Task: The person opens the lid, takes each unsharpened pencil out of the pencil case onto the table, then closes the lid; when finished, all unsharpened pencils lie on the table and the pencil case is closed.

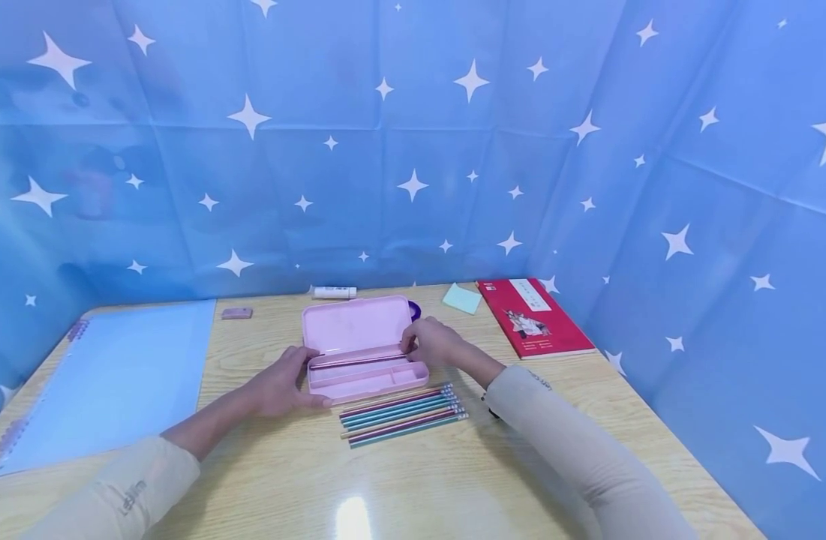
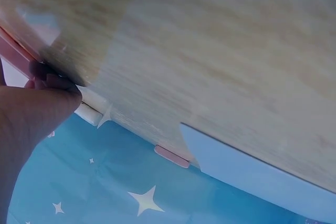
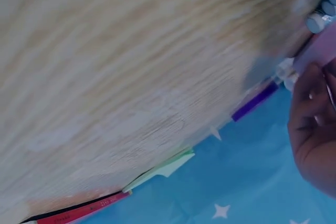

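Observation:
An open pink pencil case (image 1: pixel 358 324) lies in the middle of the table, its lid leaning back and its tray divided into compartments. My left hand (image 1: pixel 280 382) grips the case's left end, thumb at the front corner and fingers at the back. At the right end, my right hand (image 1: pixel 436 343) reaches in with curled fingers and pinches the end of a dark red pencil (image 1: pixel 358 363), which lies lengthwise across the case. Several teal, dark red and gold pencils (image 1: pixel 402 412) form a row just in front. The right wrist view shows the right hand (image 3: pixel 315 124) beside the case's pink wall.
Behind the case are a white tube (image 1: pixel 334 292) and a purple object (image 1: pixel 415 308). A pink eraser (image 1: pixel 237 313) and a large pale-blue sheet (image 1: pixel 125 375) lie to the left. Light green sticky notes (image 1: pixel 462 298) and a red book (image 1: pixel 536 319) sit at the right, near the starry curtain.

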Demonstrator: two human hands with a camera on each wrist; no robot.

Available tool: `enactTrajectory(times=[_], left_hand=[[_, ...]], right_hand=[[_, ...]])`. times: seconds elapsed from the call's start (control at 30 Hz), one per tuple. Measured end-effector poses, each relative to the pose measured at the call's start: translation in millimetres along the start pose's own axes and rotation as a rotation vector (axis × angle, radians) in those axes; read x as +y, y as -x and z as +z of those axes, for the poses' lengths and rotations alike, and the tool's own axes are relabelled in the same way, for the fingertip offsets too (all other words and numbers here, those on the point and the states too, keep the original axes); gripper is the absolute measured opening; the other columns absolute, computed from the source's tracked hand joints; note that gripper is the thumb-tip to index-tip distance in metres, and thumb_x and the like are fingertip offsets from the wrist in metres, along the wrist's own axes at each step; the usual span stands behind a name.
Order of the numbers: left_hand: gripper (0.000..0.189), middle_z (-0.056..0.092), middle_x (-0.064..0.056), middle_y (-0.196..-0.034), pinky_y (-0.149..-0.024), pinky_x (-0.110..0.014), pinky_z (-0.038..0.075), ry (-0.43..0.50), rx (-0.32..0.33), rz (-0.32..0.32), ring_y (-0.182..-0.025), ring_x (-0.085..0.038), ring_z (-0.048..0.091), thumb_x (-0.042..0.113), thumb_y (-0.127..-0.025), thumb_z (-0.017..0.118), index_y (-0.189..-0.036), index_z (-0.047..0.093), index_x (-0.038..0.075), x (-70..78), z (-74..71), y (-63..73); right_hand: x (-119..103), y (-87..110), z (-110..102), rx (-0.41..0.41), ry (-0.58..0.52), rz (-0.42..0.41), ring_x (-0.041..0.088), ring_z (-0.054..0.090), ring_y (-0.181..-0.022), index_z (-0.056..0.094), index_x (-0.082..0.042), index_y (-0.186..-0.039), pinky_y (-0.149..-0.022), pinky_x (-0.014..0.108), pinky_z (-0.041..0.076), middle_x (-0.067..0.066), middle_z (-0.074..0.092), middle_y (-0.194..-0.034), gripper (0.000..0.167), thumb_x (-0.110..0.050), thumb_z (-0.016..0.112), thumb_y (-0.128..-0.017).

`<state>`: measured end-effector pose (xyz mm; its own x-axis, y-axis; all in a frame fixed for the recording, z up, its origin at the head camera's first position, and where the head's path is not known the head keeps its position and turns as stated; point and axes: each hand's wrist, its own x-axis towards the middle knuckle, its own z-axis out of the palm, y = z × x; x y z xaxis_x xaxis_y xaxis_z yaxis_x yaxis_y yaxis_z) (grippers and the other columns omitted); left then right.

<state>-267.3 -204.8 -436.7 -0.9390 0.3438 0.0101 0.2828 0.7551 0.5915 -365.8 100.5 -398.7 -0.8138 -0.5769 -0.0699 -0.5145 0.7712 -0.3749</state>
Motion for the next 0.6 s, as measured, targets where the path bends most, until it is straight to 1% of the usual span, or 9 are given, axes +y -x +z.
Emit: enactTrajectory(times=[0.1, 0.23, 0.4, 0.6], left_hand=[[0.103, 0.043, -0.016, -0.14, -0.115, -0.052, 0.031, 0.007, -0.003, -0.001, -0.136, -0.036, 0.041, 0.064, -0.074, 0.077, -0.146, 0.036, 0.002, 1.1, 1.1, -0.4], [0.102, 0.043, -0.017, -0.14, -0.115, -0.053, 0.031, 0.003, -0.004, 0.008, -0.135, -0.036, 0.041, 0.063, -0.075, 0.077, -0.146, 0.036, 0.002, 2.0, 2.5, -0.2], [0.101, 0.042, -0.018, -0.141, -0.115, -0.053, 0.031, 0.003, -0.001, -0.001, -0.135, -0.036, 0.041, 0.062, -0.075, 0.077, -0.145, 0.037, 0.002, 2.7, 1.7, 0.4], [0.099, 0.043, -0.017, -0.139, -0.114, -0.053, 0.032, -0.004, 0.01, 0.001, -0.133, -0.035, 0.043, 0.061, -0.075, 0.078, -0.144, 0.038, 0.002, 1.4, 0.3, 1.2]], right_hand=[[2, -0.1, 1, -0.015, 0.028, -0.018, 0.013, 0.06, -0.087, 0.074, -0.015, -0.097, -0.087, 0.032, 0.054, -0.004, 0.068, -0.093, 0.01, -0.007, 0.073, -0.09], [3, 2.3, -1, -0.041, 0.085, -0.072, 0.013, 0.062, -0.092, 0.073, -0.013, -0.105, -0.09, 0.033, 0.054, -0.003, 0.069, -0.098, 0.013, -0.009, 0.071, -0.092], [3, 8.7, -9, -0.021, 0.111, -0.149, 0.017, 0.064, -0.096, 0.073, -0.009, -0.106, -0.09, 0.035, 0.055, 0.002, 0.071, -0.102, 0.013, -0.009, 0.069, -0.093], [5, 14.9, -17, -0.048, 0.137, -0.166, 0.019, 0.063, -0.103, 0.071, -0.007, -0.112, -0.092, 0.035, 0.053, 0.005, 0.068, -0.109, 0.017, -0.008, 0.066, -0.096]])
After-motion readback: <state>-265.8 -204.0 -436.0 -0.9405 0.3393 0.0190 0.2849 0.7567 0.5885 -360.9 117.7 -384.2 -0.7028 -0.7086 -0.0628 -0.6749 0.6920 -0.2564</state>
